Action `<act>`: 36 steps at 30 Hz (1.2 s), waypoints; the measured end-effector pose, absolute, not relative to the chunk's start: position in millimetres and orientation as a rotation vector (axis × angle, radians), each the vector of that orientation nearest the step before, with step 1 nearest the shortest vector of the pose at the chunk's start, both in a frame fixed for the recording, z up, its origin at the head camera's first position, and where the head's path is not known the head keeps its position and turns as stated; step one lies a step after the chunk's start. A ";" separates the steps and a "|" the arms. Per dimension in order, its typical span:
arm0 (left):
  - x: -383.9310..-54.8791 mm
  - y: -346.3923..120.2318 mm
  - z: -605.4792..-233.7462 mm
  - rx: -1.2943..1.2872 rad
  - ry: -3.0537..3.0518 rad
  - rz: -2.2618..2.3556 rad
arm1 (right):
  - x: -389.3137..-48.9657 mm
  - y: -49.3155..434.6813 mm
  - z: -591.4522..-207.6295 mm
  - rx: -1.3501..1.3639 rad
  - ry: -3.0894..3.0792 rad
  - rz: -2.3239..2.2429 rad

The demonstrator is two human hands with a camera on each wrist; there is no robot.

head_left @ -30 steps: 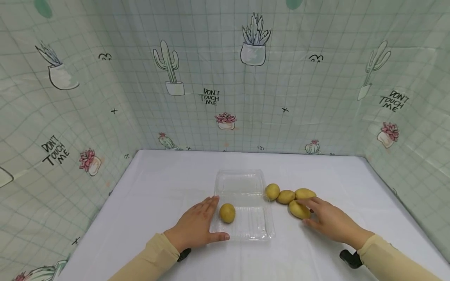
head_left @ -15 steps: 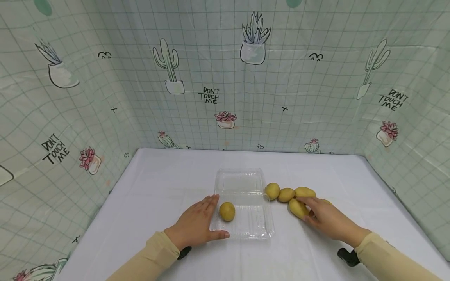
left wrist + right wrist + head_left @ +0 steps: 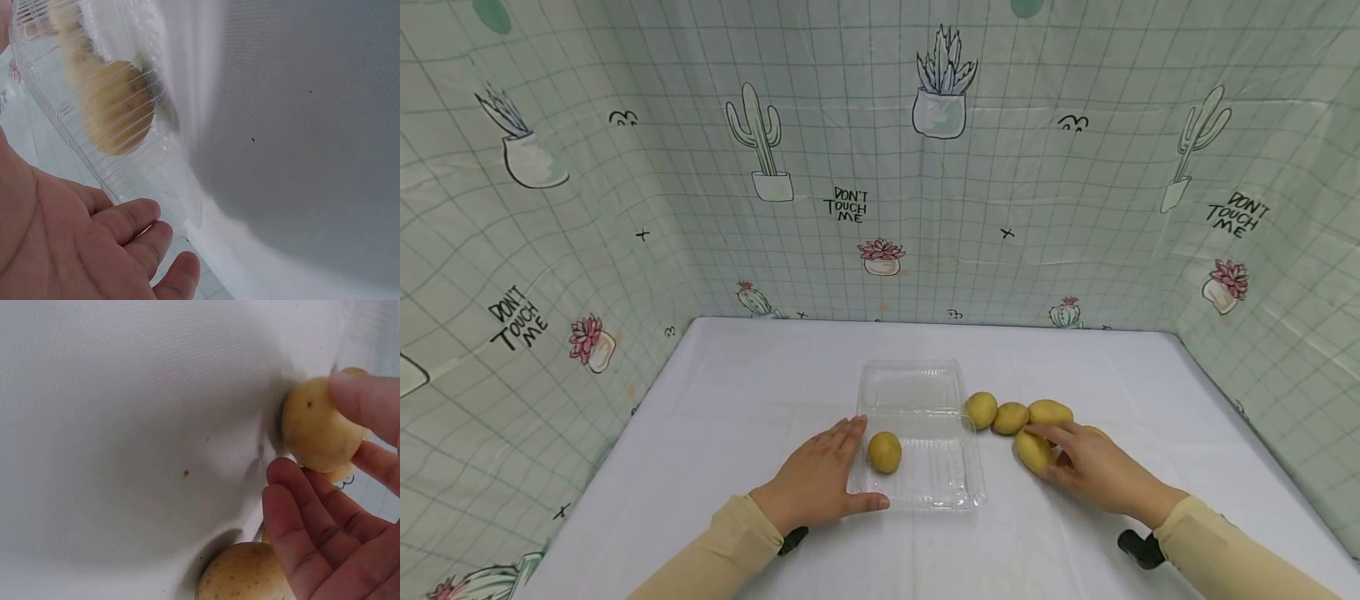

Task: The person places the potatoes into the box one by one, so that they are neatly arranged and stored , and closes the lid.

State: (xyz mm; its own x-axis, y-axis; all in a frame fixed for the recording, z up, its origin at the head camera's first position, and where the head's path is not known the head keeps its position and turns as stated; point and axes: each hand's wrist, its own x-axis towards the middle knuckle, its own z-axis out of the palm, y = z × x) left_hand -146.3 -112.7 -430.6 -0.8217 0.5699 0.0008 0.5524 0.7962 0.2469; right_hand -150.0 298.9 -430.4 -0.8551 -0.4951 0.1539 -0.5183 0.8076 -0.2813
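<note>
A clear plastic clamshell box (image 3: pixel 936 475) lies with its lid folded back, and one potato (image 3: pixel 885 452) sits inside it. My left hand (image 3: pixel 820 479) rests along the box's left side, fingers straight, thumb at the front corner. In the left wrist view, that potato (image 3: pixel 119 109) shows through the ribbed wall above my left fingers (image 3: pixel 134 219). To the right of the box, my right hand (image 3: pixel 1101 467) pinches a potato (image 3: pixel 1032 452) between thumb and forefinger. The right wrist view shows the thumb on this potato (image 3: pixel 319 428), the other fingers loosely bent beneath.
Beyond my right hand, several more potatoes lie in a row, from one (image 3: pixel 981 410) at the box's hinge to a longer one (image 3: pixel 1050 412). Another potato (image 3: pixel 240 575) lies below my fingers in the right wrist view. Patterned cloth walls (image 3: pixel 940 250) enclose the white table (image 3: pixel 760 367).
My right hand has shifted slightly left, its thumb and forefinger drawing in on the potato, which moved a little left. A potato behind that hand has come into view. My left hand stays put.
</note>
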 end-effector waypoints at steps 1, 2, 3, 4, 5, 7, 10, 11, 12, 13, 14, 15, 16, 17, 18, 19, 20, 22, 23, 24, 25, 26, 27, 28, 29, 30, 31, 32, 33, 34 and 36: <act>-146.3 -112.8 -430.5 0.910 2.908 0.364 | -150.1 299.0 -430.1 0.820 -2.920 0.492; -146.2 -112.7 -430.2 0.911 2.908 0.365 | -150.3 299.1 -429.9 0.822 -2.922 0.499; -146.1 -112.8 -429.9 0.912 2.909 0.364 | -150.5 299.1 -429.8 0.822 -2.923 0.507; -146.1 -112.8 -429.7 0.913 2.909 0.367 | -150.5 299.1 -429.7 0.819 -2.925 0.512; -146.1 -112.8 -429.4 0.912 2.908 0.371 | -150.5 299.1 -429.7 0.814 -2.928 0.520; -146.2 -112.8 -428.7 0.913 2.906 0.374 | -150.6 299.2 -429.4 0.798 -2.937 0.538; -146.4 -113.0 -428.0 0.914 2.905 0.374 | -150.6 298.4 -429.1 0.777 -2.951 0.556; -146.3 -113.0 -427.6 0.913 2.904 0.370 | -150.6 297.9 -429.0 0.775 -2.954 0.558; -146.5 -113.1 -428.0 0.913 2.905 0.367 | -150.6 297.5 -428.8 0.776 -2.958 0.553; -146.5 -113.1 -428.2 0.912 2.904 0.364 | -150.6 297.0 -428.7 0.780 -2.959 0.546; -146.4 -113.1 -428.2 0.911 2.902 0.364 | -150.5 296.6 -428.7 0.783 -2.962 0.537; -146.6 -113.2 -428.4 0.912 2.901 0.362 | -150.3 296.3 -428.5 0.786 -2.965 0.535; -146.7 -113.2 -428.9 0.910 2.898 0.359 | -150.1 296.1 -428.5 0.790 -2.967 0.528; -146.7 -113.3 -429.2 0.910 2.896 0.360 | -149.9 296.0 -428.6 0.793 -2.969 0.523; -147.0 -113.4 -429.5 0.911 2.895 0.360 | -149.8 296.0 -428.8 0.796 -2.968 0.521; -147.0 -113.5 -429.5 0.912 2.894 0.361 | -149.6 295.9 -428.9 0.799 -2.967 0.524; -147.0 -113.5 -429.6 0.913 2.894 0.361 | -149.6 295.9 -429.3 0.801 -2.964 0.526; -147.2 -113.7 -430.2 0.913 2.897 0.360 | -150.0 295.8 -430.3 0.812 -2.954 0.532; -147.1 -113.7 -430.2 0.914 2.899 0.361 | -150.3 295.7 -430.7 0.819 -2.950 0.541; -147.2 -113.7 -430.3 0.914 2.902 0.360 | -150.8 295.8 -431.1 0.833 -2.946 0.551; -147.1 -113.7 -430.6 0.914 2.903 0.357 | -151.2 295.6 -431.4 0.837 -2.946 0.561; -147.1 -113.6 -430.8 0.912 2.903 0.358 | -151.7 295.4 -431.5 0.840 -2.950 0.574; -147.1 -113.5 -431.0 0.910 2.902 0.360 | -152.1 295.2 -431.5 0.842 -2.956 0.591; -147.1 -113.4 -431.2 0.907 2.901 0.362 | -152.4 294.9 -431.3 0.838 -2.965 0.608; -147.1 -113.2 -431.3 0.904 2.899 0.365 | -152.6 294.5 -431.0 0.832 -2.975 0.620; -147.0 -113.1 -431.4 0.900 2.897 0.367 | -152.8 294.3 -430.7 0.824 -2.985 0.630; -147.0 -113.0 -431.5 0.897 2.895 0.371 | -152.8 293.8 -430.3 0.807 -2.995 0.636; -146.9 -112.9 -431.4 0.894 2.894 0.373 | -152.9 293.5 -430.1 0.800 -3.000 0.638; -146.8 -112.8 -431.3 0.893 2.894 0.372 | -152.9 293.3 -430.2 0.792 -3.002 0.635; -146.7 -112.8 -431.2 0.893 2.895 0.371 | -152.8 293.1 -430.1 0.785 -3.004 0.628; -146.6 -112.8 -431.0 0.894 2.897 0.369 | -152.6 292.9 -430.7 0.779 -3.000 0.620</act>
State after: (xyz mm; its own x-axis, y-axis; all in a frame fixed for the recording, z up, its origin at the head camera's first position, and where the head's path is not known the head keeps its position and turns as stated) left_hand -146.6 -112.8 -431.0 -0.8253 0.5646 -0.0124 0.5435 0.8000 0.2540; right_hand -152.6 292.9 -430.7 -0.8783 -0.4716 0.0782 -0.4640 0.8016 -0.3771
